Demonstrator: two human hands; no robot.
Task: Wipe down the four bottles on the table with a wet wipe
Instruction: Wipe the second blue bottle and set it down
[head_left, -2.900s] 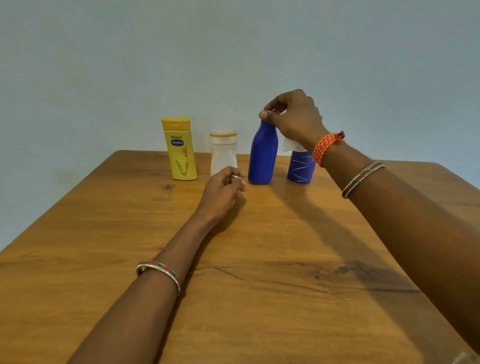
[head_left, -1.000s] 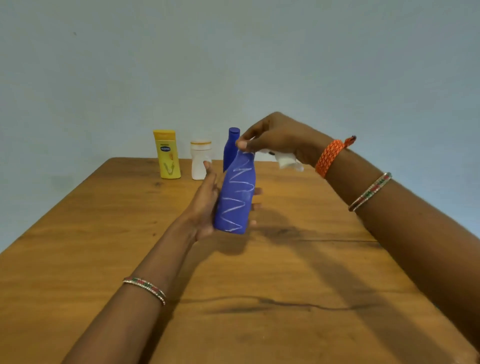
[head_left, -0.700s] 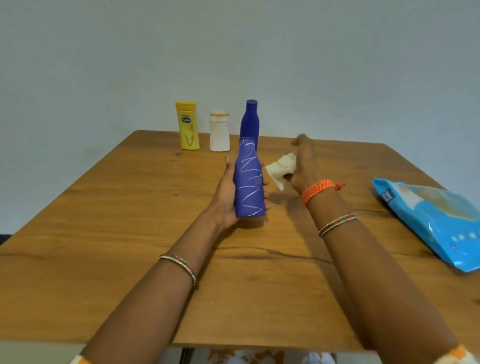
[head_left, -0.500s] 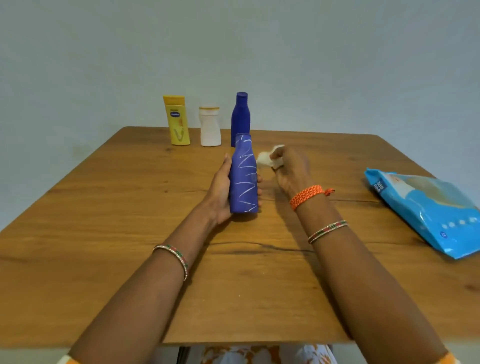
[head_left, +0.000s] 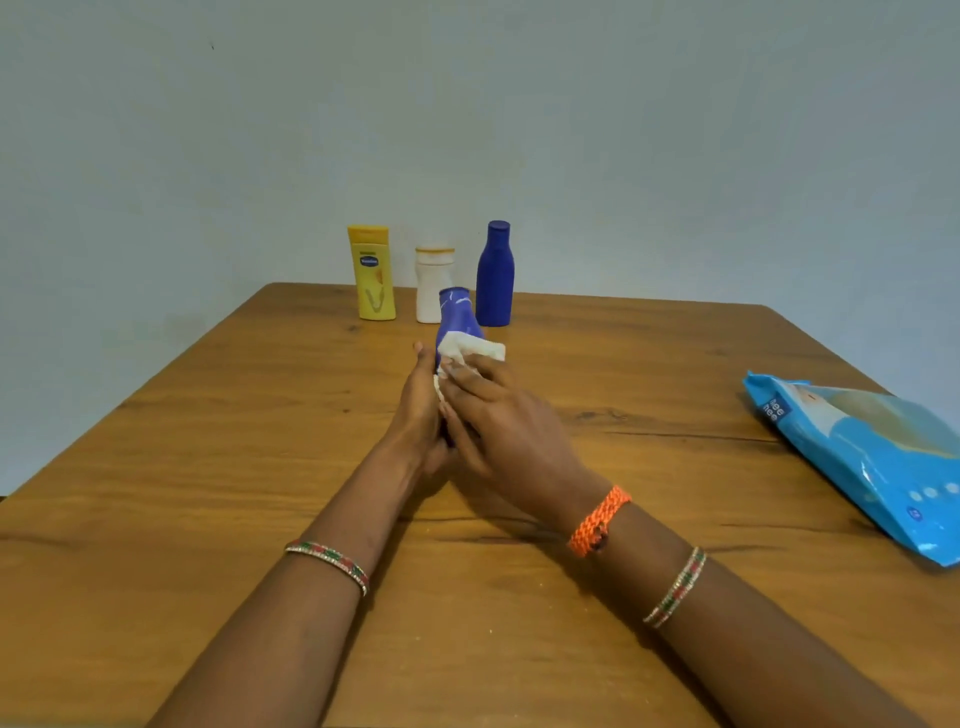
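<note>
A purple bottle with white zigzag lines (head_left: 458, 318) is at the middle of the table, held from the left by my left hand (head_left: 420, 410). My right hand (head_left: 498, 421) covers its near side and presses a crumpled white wet wipe (head_left: 470, 353) against it; most of the bottle's body is hidden behind both hands. At the far edge stand a yellow lotion bottle (head_left: 373, 273), a small white bottle (head_left: 432, 280) and a plain dark blue bottle (head_left: 495, 274), all upright in a row.
A blue wet-wipe pack (head_left: 865, 457) lies flat near the right edge of the wooden table (head_left: 208, 467). A plain pale wall rises right behind the far edge.
My right hand, which held the wipe beside the bottle's top, has come across onto the bottle's near side with the wipe pressed to it. My left hand keeps holding the bottle.
</note>
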